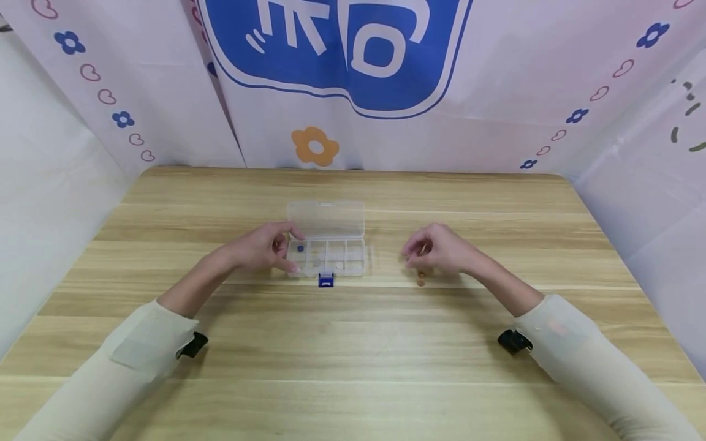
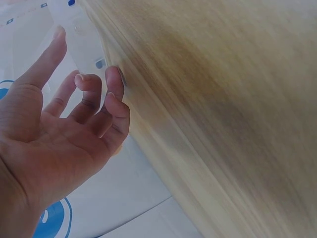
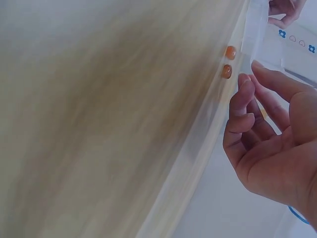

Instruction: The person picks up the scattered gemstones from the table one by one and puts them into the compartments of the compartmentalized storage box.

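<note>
A clear plastic compartment box [image 1: 354,269] stands on the table with its lid [image 1: 326,220] raised at the back. Its blue latch [image 1: 326,280] juts from the front. One blue bead [image 1: 300,248] lies in the back left compartment; small pale items in the front ones are indistinct. My left hand [image 1: 266,247] holds the box's left end, thumb at the front corner and a finger near the hinge. My right hand [image 1: 439,250] hovers right of the box with loosely bent fingers and nothing visible between them. Near its fingertips lie two orange-brown beads [image 3: 226,71].
The wood-grain table [image 1: 353,355] reaches back to a printed white curtain [image 1: 513,79] with a blue emblem. White cloth hangs at both sides. A dark wrist mount [image 1: 514,341] sticks out from the right sleeve, another [image 1: 193,345] from the left.
</note>
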`<state>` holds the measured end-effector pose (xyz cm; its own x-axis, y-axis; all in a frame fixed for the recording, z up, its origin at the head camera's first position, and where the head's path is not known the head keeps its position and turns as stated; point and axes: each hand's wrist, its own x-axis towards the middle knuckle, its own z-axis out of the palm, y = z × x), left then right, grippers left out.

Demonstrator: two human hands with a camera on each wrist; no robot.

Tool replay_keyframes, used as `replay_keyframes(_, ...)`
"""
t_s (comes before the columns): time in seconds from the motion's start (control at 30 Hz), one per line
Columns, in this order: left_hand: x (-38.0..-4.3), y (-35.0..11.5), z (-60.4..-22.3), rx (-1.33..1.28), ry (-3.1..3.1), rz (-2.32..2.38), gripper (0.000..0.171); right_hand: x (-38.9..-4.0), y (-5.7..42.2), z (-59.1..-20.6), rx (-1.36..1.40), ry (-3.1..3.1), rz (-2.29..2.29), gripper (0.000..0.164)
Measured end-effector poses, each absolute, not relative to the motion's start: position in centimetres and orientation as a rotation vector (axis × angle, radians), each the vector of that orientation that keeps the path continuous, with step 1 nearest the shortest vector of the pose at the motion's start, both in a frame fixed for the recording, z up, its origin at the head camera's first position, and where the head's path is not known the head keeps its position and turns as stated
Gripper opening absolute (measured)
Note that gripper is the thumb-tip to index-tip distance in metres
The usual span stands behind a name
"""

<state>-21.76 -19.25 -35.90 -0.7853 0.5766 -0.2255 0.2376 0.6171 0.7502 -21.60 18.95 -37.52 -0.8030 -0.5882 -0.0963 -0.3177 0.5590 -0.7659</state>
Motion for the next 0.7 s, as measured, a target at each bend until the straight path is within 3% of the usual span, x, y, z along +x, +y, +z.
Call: replay_keyframes(0.7,-21.7,-19.1,-35.7,0.647,2.381,1.025,0.059,-21.4,21.1,-37.7,-0.758,2.374,-1.047,0.005)
